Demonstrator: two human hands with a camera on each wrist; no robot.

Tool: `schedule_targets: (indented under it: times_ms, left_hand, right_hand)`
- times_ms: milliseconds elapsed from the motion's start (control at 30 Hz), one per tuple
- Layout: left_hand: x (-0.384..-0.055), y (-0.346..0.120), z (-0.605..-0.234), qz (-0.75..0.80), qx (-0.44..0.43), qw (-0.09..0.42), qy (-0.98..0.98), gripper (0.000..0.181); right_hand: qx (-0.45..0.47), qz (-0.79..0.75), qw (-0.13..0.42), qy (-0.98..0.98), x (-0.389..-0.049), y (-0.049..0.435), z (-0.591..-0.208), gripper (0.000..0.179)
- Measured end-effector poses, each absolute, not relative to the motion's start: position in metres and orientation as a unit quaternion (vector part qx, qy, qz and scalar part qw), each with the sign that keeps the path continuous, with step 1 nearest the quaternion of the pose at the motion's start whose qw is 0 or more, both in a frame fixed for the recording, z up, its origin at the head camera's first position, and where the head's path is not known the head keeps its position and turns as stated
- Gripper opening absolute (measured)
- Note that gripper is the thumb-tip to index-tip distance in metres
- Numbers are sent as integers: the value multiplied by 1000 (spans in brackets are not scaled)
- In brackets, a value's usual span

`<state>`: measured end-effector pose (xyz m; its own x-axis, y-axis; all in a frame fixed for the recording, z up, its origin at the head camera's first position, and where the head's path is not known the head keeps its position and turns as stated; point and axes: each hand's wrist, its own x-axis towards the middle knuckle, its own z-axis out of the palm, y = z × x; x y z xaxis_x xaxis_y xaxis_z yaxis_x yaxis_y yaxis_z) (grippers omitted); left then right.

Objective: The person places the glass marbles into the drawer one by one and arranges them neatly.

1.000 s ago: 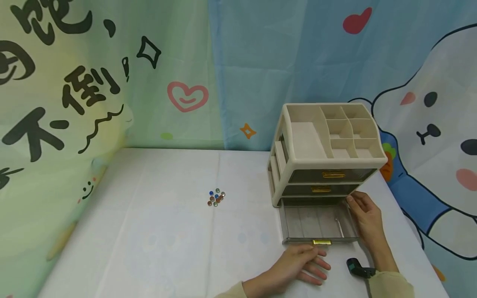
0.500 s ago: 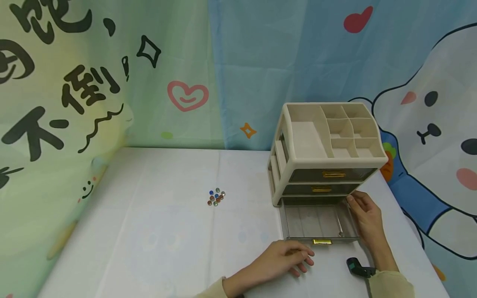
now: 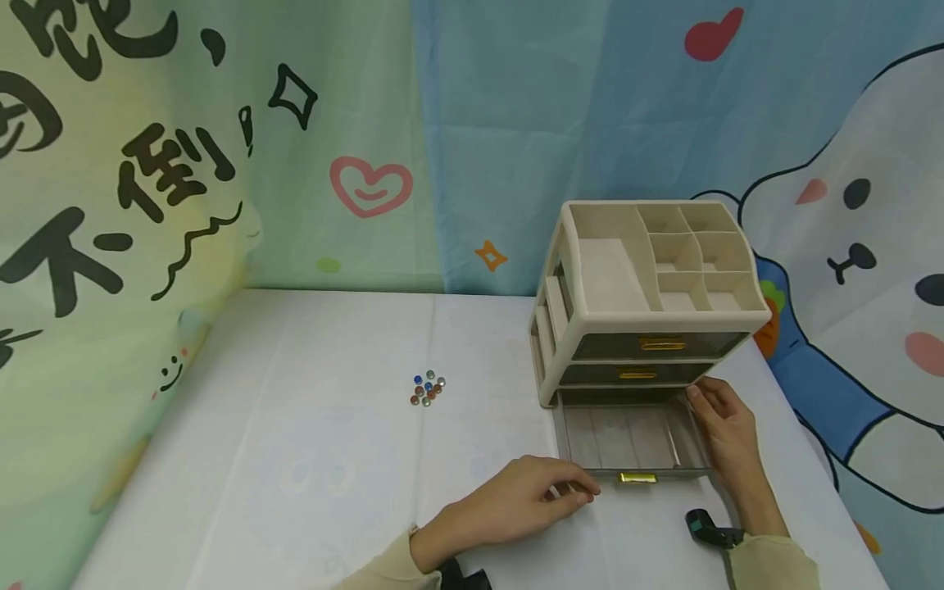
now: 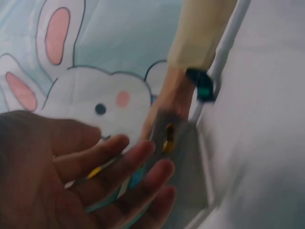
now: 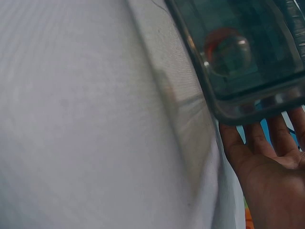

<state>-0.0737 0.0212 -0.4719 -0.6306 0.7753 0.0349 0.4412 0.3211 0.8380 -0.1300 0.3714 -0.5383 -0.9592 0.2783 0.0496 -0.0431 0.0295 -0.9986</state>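
Observation:
A cream desk organizer [image 3: 612, 319] stands on the right of the table, its clear bottom drawer [image 3: 619, 438] pulled out toward me. My right hand [image 3: 730, 430] is at the drawer's right side, thumb by the organizer's lower corner; its fingers [image 5: 257, 138] look straight in the right wrist view. Through the drawer's clear plastic shows a round glassy marble [image 5: 231, 52]. Near the drawer's front left corner is my left hand [image 3: 527, 500], palm down, its fingers loosely bent around nothing. The drawer has a gold handle [image 3: 637, 478]. Several glass marbles [image 3: 428, 387] lie left of the organizer.
Two dark drawers with gold handles are closed above the pulled-out one. The organizer's top has divided compartments [image 3: 674, 250]. A white cloth [image 3: 295, 426] covers the table, and a printed curtain [image 3: 509, 147] hangs behind it. A black wrist camera [image 3: 710, 530] sits by the right sleeve.
My left hand has moved left and slightly away from me, from in front of the gold handle to the drawer's left corner. The right hand has stayed at the drawer's side.

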Motion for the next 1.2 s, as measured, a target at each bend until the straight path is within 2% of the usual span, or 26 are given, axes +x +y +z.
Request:
schedule_targets:
  times_ms: [233,533,800,1067,1200]
  left_hand:
    - [-88,-7,-473,398,391,154,816,26]
    - [-103,-41,-475,379,330,102,858,23]
    - [-118,-66,-481,347,340,42,873,23]
    - [-131,-83,-490,318,329,3,889,24]
    - [-136,-91,-493,332,313,4,890,24]
  right_hand:
    - [-88,693,117,-706,-130,371,-540,21]
    - [-94,694,112,-705,-131,370,-539,23]
    - [-104,685,112,-712,-130,370,-539,21]
    - [-103,690,118,-706,-130,370,-541,22]
    - [-102,682,123,-714,-132,371,-542,21]
